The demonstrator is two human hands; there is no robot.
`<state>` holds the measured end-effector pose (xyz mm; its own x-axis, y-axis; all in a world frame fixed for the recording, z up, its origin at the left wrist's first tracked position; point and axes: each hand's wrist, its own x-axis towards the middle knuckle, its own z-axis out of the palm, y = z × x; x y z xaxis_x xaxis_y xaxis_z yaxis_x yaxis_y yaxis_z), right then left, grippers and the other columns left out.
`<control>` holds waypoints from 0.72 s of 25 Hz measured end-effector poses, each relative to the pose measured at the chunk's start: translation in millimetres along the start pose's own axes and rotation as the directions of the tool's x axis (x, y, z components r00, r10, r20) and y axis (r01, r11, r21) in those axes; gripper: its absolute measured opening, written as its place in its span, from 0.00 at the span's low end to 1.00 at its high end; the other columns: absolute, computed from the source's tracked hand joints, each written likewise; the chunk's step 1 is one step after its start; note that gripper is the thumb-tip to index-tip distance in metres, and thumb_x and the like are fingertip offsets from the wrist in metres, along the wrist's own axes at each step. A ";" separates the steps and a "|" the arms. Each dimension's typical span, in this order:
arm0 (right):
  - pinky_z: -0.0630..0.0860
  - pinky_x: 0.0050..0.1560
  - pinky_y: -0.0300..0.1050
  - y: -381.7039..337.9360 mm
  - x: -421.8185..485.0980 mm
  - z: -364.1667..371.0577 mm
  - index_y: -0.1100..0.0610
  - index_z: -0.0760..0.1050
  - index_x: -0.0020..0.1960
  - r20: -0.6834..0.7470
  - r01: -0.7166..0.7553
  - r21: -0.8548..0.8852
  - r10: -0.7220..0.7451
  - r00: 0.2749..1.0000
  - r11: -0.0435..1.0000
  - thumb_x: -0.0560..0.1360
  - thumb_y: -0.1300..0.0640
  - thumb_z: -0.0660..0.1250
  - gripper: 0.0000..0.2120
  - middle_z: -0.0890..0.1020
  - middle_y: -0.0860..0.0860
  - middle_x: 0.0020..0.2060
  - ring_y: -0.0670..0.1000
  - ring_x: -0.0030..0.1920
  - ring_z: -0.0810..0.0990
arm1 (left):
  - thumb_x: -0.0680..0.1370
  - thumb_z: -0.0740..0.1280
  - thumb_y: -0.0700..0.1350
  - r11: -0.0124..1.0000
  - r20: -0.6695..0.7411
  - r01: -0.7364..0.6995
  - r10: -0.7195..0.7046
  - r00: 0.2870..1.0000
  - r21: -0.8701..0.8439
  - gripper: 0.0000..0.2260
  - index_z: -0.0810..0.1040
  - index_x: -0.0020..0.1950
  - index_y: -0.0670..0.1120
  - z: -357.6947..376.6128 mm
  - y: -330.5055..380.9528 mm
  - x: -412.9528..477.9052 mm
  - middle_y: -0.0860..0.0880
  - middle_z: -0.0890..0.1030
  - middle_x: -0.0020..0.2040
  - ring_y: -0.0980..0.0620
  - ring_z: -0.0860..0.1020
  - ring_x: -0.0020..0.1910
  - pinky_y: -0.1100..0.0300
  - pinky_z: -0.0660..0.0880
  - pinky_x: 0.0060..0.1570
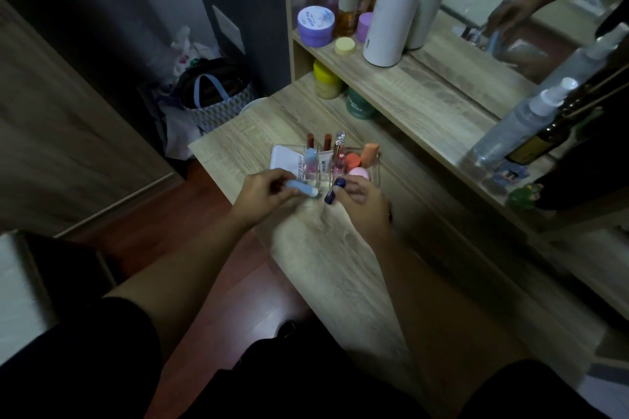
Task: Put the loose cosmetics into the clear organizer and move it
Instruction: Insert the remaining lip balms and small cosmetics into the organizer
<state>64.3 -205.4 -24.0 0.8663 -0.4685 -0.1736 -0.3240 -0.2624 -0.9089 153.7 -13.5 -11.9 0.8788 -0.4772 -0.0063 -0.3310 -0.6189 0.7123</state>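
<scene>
**Head view: two hands at a clear organizer on a wood-grain vanity**

Head camera looks down on a pale wood-grain laminate table [238, 143]. Near its far edge stands the clear organizer [372, 177], a transparent, hard-walled tray with small compartments. A flat white tube [287, 160] lies in its left section; the printed word "skin" can be read, the letters before it are hidden. Upright in the middle cells are two red-capped lipsticks [310, 141], a small white tube [325, 163] with writing too blurred to read, and a slim clear-topped stick [339, 146]. The right section holds an orange sponge [369, 153], a round orange piece [352, 160] and a pink egg-shaped sponge [359, 173].

The left hand [265, 190] is closed around a light blue cylindrical tube [301, 188], held sideways just in front of the organizer. The right hand [364, 201] has its fingers curled around a dark blue item [335, 190], touching the organizer's near wall; its shape is hard to make out.

On the shelf behind sit a lilac jar [315, 25] with an illegible lid label, an amber bottle [349, 7] and a white matte cylinder [391, 20] with a perforated top. A clear spray bottle [524, 122] stands at right.
</scene>
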 end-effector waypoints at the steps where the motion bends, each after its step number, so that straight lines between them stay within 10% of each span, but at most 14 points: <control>1: 0.72 0.38 0.20 -5.6 3.7 4.0 0.58 0.77 0.57 -0.028 0.021 0.029 -0.020 0.999 0.999 0.72 0.60 0.71 0.14 0.83 0.48 0.44 0.31 0.38 0.79 | 0.71 0.73 0.45 1.000 -0.033 -0.010 0.010 0.999 0.001 0.14 0.80 0.55 0.43 -2.3 2.1 2.8 0.44 0.84 0.49 0.51 0.81 0.44 0.65 0.73 0.47; 5: 0.78 0.49 0.32 -18.2 13.4 15.2 0.59 0.78 0.58 -0.084 0.096 0.068 -0.090 0.992 0.993 0.73 0.61 0.70 0.14 0.82 0.54 0.51 0.38 0.44 0.80 | 0.72 0.72 0.43 0.994 -0.112 -0.088 0.094 0.989 0.063 0.11 0.80 0.53 0.41 -4.7 10.2 16.3 0.41 0.83 0.46 0.47 0.80 0.43 0.62 0.72 0.44; 12: 0.75 0.44 0.23 -18.4 14.0 27.5 0.64 0.78 0.57 -0.104 0.169 0.002 -0.167 0.980 0.986 0.72 0.67 0.70 0.13 0.82 0.51 0.46 0.39 0.42 0.81 | 0.71 0.70 0.40 1.000 -0.067 -0.031 0.032 0.997 0.003 0.08 0.77 0.49 0.41 11.4 18.7 25.8 0.41 0.83 0.44 0.46 0.82 0.41 0.55 0.78 0.45; 18: 0.80 0.53 0.51 -19.1 14.6 30.9 0.66 0.77 0.58 -0.120 0.244 -0.177 -0.267 0.956 0.953 0.74 0.67 0.67 0.13 0.82 0.63 0.51 0.58 0.49 0.83 | 0.73 0.69 0.40 1.000 -0.084 -0.027 0.026 0.996 -0.006 0.08 0.78 0.50 0.39 20.2 19.6 22.6 0.41 0.84 0.44 0.45 0.82 0.42 0.54 0.78 0.45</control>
<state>94.9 -181.2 -21.0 0.8693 -0.4789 0.1225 -0.1643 -0.5137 -0.8421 160.2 -49.1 -12.3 0.8955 -0.4394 0.0713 -0.3524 -0.6020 0.7165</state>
